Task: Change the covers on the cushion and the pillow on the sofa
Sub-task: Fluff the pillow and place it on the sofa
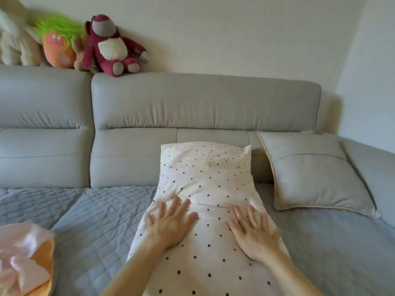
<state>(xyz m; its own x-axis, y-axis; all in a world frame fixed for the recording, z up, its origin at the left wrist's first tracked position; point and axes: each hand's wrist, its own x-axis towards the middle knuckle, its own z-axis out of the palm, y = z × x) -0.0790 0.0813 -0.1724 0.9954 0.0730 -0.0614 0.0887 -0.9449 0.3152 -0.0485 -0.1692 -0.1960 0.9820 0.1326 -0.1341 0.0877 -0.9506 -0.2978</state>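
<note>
Two hands rest flat on a dotted pillow (205, 189) that lies lengthwise on the sofa (205, 103), its far end against the backrest. The left hand (171, 223) and right hand (254, 229) are both open, fingers spread, palms down, gripping nothing. A grey cushion (314, 174) leans just beside, to the right. The step looks like smoothing the cover: best done by pressing lightly and sweeping outward from the middle to the edges, evening the filling into the corners.
</note>
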